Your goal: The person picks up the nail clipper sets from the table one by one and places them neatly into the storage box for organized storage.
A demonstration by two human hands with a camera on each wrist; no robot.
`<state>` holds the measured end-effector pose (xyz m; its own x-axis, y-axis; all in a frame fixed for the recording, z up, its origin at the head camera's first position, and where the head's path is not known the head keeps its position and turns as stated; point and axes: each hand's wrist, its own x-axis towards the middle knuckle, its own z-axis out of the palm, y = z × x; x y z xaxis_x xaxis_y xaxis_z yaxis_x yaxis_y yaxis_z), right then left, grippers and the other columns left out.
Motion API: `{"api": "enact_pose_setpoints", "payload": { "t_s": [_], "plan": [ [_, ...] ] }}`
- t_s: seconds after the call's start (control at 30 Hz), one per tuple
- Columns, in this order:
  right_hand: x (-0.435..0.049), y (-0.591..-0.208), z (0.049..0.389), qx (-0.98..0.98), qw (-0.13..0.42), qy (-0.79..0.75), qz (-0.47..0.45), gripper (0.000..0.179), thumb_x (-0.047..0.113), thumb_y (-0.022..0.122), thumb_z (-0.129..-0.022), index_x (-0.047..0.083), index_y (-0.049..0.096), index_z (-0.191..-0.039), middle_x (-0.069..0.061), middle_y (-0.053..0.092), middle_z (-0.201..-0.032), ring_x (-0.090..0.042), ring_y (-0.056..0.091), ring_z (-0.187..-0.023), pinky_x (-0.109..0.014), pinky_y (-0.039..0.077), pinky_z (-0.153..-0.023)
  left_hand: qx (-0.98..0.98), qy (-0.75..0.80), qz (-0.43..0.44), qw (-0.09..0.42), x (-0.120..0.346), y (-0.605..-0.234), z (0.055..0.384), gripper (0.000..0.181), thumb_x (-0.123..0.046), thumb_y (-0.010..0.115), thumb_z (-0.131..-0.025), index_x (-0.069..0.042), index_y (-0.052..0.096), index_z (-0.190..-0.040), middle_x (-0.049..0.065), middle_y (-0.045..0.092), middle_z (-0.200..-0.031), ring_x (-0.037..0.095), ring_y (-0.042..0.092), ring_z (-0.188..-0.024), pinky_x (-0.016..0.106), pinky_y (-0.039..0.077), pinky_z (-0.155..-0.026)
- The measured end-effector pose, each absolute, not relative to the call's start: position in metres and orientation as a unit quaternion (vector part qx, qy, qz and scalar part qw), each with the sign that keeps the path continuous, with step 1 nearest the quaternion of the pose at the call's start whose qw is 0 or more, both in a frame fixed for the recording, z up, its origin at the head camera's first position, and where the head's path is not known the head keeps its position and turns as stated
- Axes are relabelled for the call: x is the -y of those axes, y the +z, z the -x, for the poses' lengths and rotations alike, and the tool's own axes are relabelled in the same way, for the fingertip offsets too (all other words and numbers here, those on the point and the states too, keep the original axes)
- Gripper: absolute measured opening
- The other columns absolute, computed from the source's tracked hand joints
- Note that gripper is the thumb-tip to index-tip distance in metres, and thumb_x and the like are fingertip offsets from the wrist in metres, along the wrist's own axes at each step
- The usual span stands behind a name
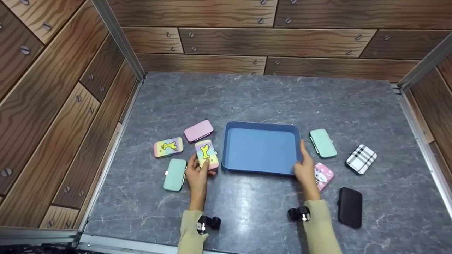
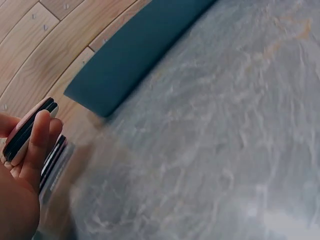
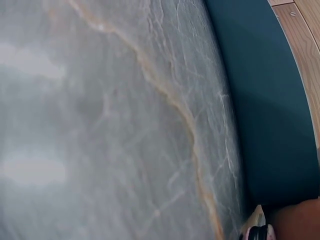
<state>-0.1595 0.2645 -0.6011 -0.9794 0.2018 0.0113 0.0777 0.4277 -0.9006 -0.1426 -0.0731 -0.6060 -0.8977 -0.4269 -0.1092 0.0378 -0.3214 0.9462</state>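
Note:
My left hand (image 1: 198,176) grips a small rainbow clasp case (image 1: 205,151) with a yellow giraffe on it, thumb on top, just left of the blue tray (image 1: 261,171). Edge-on in the left wrist view, that case (image 2: 22,135) shows a dark seam and looks closed. My right hand (image 1: 306,173) holds the tray at its front right corner, one finger stretched along the right wall. Only a bit of this hand (image 3: 297,222) enters the right wrist view. The tray's floor is bare.
Left lie a pink case (image 1: 198,131), another giraffe case (image 1: 168,147) and a mint case (image 1: 174,174). Right are a mint case (image 1: 323,143), a plaid case (image 1: 361,159), a black case (image 1: 350,207) and a pink patterned case (image 1: 324,175), partly behind the right arm. Wood-patterned walls (image 1: 226,42) enclose the surface.

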Motion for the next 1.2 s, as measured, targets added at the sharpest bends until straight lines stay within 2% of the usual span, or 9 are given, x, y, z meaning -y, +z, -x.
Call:
{"api": "enact_pose_setpoints", "payload": {
  "t_s": [0.4, 0.57, 0.87, 1.2],
  "plan": [
    [-0.264, -0.601, 0.162, 0.836, 0.055, 0.54, 0.087, 0.086, -0.018, 0.035, -0.074, 0.006, 0.022, -0.156, -0.013, 0.018, -0.162, -0.032, 0.014, -0.149, -0.038, 0.011, -0.12, 0.572, -0.788, -0.156, 0.168, 0.068, -0.599, 0.143, 0.053, 0.01, 0.063, -0.087, 0.017, 0.043, -0.136, 0.031, 0.06, -0.109, 0.018, 0.064, -0.059, 0.031, 0.054, -0.044],
    [-0.263, -0.602, 0.162, 0.834, 0.059, 0.542, 0.086, 0.086, -0.018, 0.035, -0.074, 0.006, 0.022, -0.156, -0.013, 0.019, -0.162, -0.032, 0.014, -0.149, -0.037, 0.011, -0.12, 0.57, -0.79, -0.152, 0.167, 0.066, -0.596, 0.143, 0.053, 0.011, 0.064, -0.087, 0.017, 0.044, -0.136, 0.032, 0.06, -0.11, 0.018, 0.064, -0.06, 0.032, 0.054, -0.044],
    [-0.264, -0.603, 0.159, 0.839, 0.063, 0.531, 0.1, 0.086, -0.017, 0.036, -0.074, 0.007, 0.027, -0.156, -0.013, 0.023, -0.161, -0.034, 0.019, -0.147, -0.043, 0.017, -0.12, 0.576, -0.787, -0.155, 0.159, 0.06, -0.594, 0.141, 0.055, 0.011, 0.063, -0.087, 0.016, 0.043, -0.138, 0.032, 0.061, -0.11, 0.019, 0.065, -0.061, 0.034, 0.055, -0.044],
    [-0.263, -0.601, 0.162, 0.836, 0.063, 0.536, 0.097, 0.088, -0.017, 0.036, -0.072, 0.006, 0.026, -0.156, -0.013, 0.022, -0.161, -0.033, 0.017, -0.148, -0.04, 0.014, -0.12, 0.564, -0.799, -0.141, 0.154, 0.05, -0.592, 0.146, 0.055, 0.01, 0.062, -0.088, 0.016, 0.042, -0.139, 0.03, 0.06, -0.109, 0.018, 0.064, -0.058, 0.031, 0.055, -0.045]
  ]
}}
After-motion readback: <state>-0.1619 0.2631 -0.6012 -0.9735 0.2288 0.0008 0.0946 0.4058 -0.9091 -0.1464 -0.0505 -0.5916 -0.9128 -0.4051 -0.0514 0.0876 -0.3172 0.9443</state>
